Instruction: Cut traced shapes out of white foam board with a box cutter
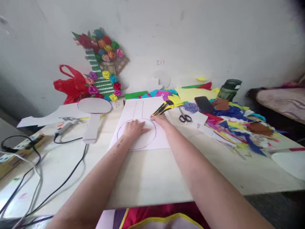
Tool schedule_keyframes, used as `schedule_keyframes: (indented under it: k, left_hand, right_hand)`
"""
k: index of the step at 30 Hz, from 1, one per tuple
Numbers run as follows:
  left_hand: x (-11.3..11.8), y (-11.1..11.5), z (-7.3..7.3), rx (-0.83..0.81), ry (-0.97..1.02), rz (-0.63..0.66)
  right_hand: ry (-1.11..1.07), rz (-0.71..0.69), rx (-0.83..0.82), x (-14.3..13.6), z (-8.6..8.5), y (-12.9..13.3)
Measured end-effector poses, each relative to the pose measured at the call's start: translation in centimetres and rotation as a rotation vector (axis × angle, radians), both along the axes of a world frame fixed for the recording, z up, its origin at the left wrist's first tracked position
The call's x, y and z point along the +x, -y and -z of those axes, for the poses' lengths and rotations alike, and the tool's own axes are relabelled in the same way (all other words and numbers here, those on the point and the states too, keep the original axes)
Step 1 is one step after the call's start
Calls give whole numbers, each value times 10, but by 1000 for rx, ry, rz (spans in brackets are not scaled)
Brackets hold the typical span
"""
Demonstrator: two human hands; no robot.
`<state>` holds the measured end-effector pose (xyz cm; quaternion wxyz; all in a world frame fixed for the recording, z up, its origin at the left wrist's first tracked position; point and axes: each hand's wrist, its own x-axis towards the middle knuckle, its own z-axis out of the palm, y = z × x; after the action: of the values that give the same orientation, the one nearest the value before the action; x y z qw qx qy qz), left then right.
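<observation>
A white sheet (152, 106) lies on the table, with a purple outline of a circle and a straight handle. My left hand (133, 129) rests flat inside the circle with its fingers apart. At the circle's upper right edge, my right hand (161, 120) is closed around a yellow and black utility knife (164, 107). The knife leans over the sheet; its blade is too small to make out. A white paddle-shaped cutout (94, 107) lies to the left of the sheet.
Scissors (185, 118), a phone (204, 104) and colorful scraps (228, 116) lie right. A glue gun (64, 125), cables and a power strip (20, 152) are left. Paper flowers (105, 79), a red bag (71, 83) and a green bottle (230, 90) stand by the wall.
</observation>
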<state>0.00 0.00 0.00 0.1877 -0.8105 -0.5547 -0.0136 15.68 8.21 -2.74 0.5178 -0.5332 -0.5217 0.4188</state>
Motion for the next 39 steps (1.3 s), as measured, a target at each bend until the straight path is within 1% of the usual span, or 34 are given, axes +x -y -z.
schedule_keyframes:
  k: [9, 19, 25, 30, 39]
  left_hand:
    - [-1, -3, -2, -51, -8, -57]
    - [-2, -4, 0, -35, -11, -47]
    - [-2, -5, 1, -45, 11, -45]
    - [-2, -4, 0, -42, -7, -46]
    - [-2, -5, 1, -38, 2, -43]
  right_hand:
    - [61, 5, 3, 2, -5, 4]
    - [45, 5, 6, 4, -3, 1]
    - [51, 0, -4, 4, -7, 5]
    - [63, 23, -6, 4, -10, 8]
    - [57, 34, -13, 5, -10, 9]
